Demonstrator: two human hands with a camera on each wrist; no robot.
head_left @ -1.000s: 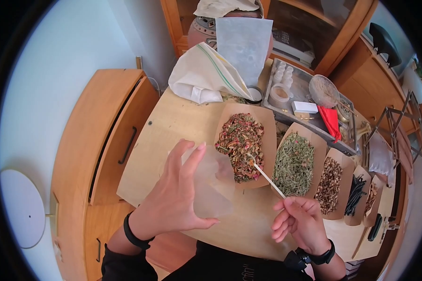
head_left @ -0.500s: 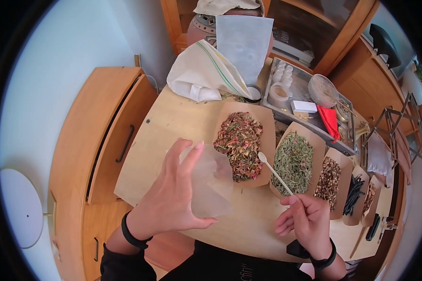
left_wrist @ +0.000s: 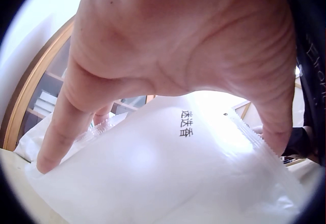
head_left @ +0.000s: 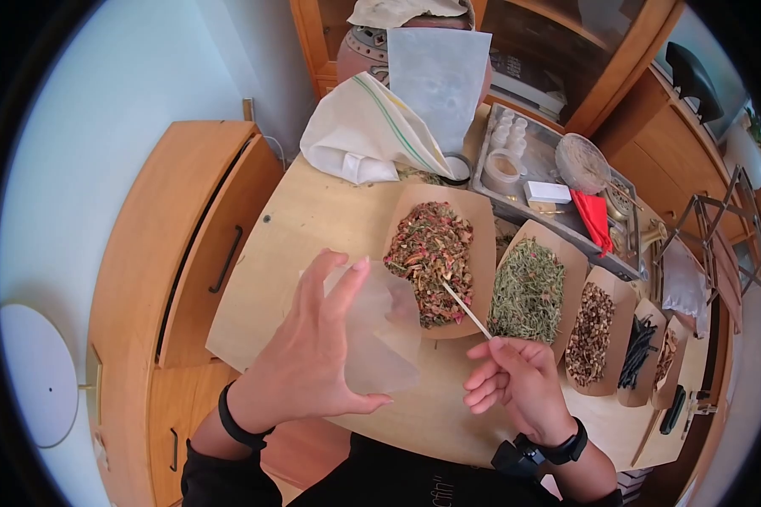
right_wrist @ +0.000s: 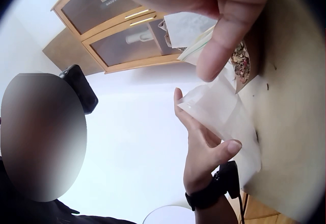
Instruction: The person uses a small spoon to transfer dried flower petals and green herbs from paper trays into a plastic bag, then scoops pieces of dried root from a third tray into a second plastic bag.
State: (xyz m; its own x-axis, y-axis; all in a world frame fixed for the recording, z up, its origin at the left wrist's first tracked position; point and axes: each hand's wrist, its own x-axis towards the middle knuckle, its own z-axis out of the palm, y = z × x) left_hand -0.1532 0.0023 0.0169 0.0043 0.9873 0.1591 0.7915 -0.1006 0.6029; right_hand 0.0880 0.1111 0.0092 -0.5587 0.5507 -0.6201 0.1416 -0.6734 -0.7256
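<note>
Since the frame just before, the right hand (head_left: pixel 528 384) and the spoon (head_left: pixel 468 311) have been shifting left, and the spoon's far end is now dipping into the mix (head_left: pixel 429 245). Its fingers are pinching the handle against the thumb. The left hand (head_left: pixel 304 346) is keeping its pose, fingers curving wide of the thumb and holding the bag (head_left: pixel 385 338) between them, beside the tray (head_left: pixel 482 220) that is carrying the mix. Scooping seems to be under way, with plenty of mix still lying in the tray; how much the bag is holding, I cannot tell. Further right on the worktop (head_left: pixel 287 237), the green herb (head_left: pixel 528 291), chips (head_left: pixel 592 334) and black sticks (head_left: pixel 638 351) are filling their own trays. Beyond, a sack (head_left: pixel 355 135) is slumping near a grey box (head_left: pixel 482 182).
</note>
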